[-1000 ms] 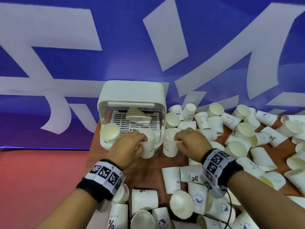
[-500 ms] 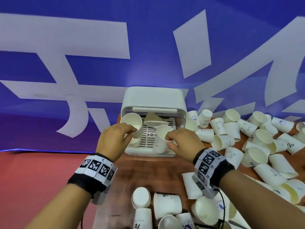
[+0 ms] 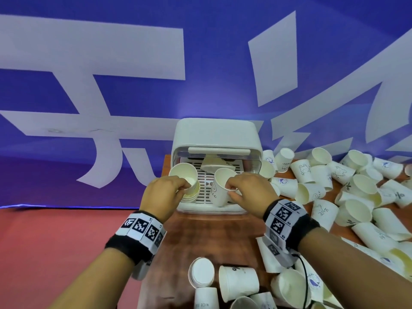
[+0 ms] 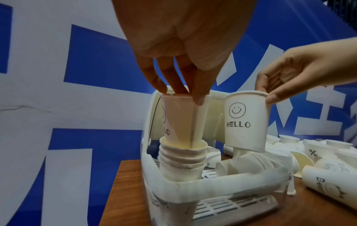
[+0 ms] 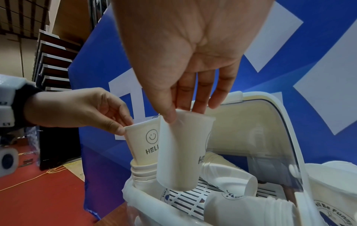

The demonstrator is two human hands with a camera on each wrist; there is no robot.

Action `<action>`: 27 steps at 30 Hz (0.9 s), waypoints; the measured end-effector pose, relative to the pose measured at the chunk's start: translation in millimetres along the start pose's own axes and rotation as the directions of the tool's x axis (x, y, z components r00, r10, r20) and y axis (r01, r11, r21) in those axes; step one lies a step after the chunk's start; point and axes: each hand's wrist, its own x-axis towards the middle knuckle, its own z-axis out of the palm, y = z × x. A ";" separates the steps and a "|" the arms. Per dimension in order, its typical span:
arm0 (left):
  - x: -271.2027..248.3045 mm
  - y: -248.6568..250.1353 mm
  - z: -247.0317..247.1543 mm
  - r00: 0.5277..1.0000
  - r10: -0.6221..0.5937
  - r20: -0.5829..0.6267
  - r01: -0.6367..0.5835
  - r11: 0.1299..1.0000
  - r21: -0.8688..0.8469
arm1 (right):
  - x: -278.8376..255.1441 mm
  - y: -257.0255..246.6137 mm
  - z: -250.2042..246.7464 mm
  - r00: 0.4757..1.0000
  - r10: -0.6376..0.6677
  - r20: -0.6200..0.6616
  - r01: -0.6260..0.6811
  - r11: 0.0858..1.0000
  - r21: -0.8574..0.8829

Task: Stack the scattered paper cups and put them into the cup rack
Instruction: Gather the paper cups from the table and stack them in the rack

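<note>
Left cup [image 4: 183, 117]: pinched at its rim by the left hand [image 3: 165, 192], its base seated in the upright stack [image 4: 181, 160] inside the cup rack [image 3: 215, 134].
Right cup [image 4: 246, 120]: pinched at the rim by the right hand [image 3: 250, 190], held above the rack floor, seemingly tilted.
Hands: fingers pointed downward, wrists raised.

Cups going in over the cup rack [image 3: 215, 139]

I'm holding one cup [image 4: 183, 119] in my left hand [image 3: 163, 192], sitting in the stack [image 4: 181, 162] standing in the rack's left side; my right hand [image 3: 249, 190] is holding a second cup [image 4: 246, 120] just right of it, loose cups [image 3: 347, 197] lying rightward on the table [image 3: 214, 237].
</note>
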 end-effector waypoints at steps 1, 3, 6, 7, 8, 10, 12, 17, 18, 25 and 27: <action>2.2 -1.5 2.6 1.000 0.003 0.022 -0.003 1.000 0.018 | 0.8 0.6 -0.3 1.000 0.007 0.002 -0.007 1.000 0.001; 6.5 -4.2 8.1 0.998 0.008 0.062 -0.011 0.999 0.049 | 1.8 1.8 -0.4 1.000 0.020 0.013 -0.020 1.000 -0.006; 12.0 -8.2 16.5 0.993 0.019 0.118 -0.031 0.994 0.102 | 2.4 3.0 0.1 0.999 0.040 0.020 -0.040 0.999 -0.004; 13.1 -9.5 19.5 0.991 0.018 0.130 -0.033 0.993 0.112 | 2.8 3.3 0.1 0.999 0.046 0.020 -0.046 0.999 -0.002; 13.7 -10.7 22.2 0.991 0.014 0.135 -0.030 0.993 0.113 | 3.5 3.7 0.2 0.998 0.051 0.023 -0.051 0.999 -0.002; 13.8 -12.9 27.9 0.990 0.003 0.140 -0.018 0.994 0.105 | 4.8 4.5 0.5 0.998 0.060 0.031 -0.060 0.998 -0.014; 13.3 -15.0 33.5 0.986 -0.004 0.169 -0.016 0.992 0.121 | 5.9 5.6 1.0 0.997 0.065 0.033 -0.064 0.998 -0.026; 13.1 -18.7 44.1 0.977 -0.038 0.212 0.014 0.994 0.111 | 6.7 6.0 3.4 0.997 0.063 0.036 -0.062 0.998 -0.014; 12.9 -18.9 44.6 0.975 -0.041 0.217 0.019 0.994 0.105 | 7.1 5.7 4.2 0.998 0.059 0.035 -0.059 0.998 -0.016; 4.8 -21.4 26.0 0.984 -0.052 0.173 0.059 0.998 -0.032 | 13.3 -2.9 7.4 0.996 -0.013 -0.086 0.013 1.000 -0.001; 0.8 -25.4 19.6 0.986 -0.071 0.152 0.081 0.995 -0.060 | 15.6 -9.5 6.4 0.985 -0.045 -0.166 0.048 0.999 0.016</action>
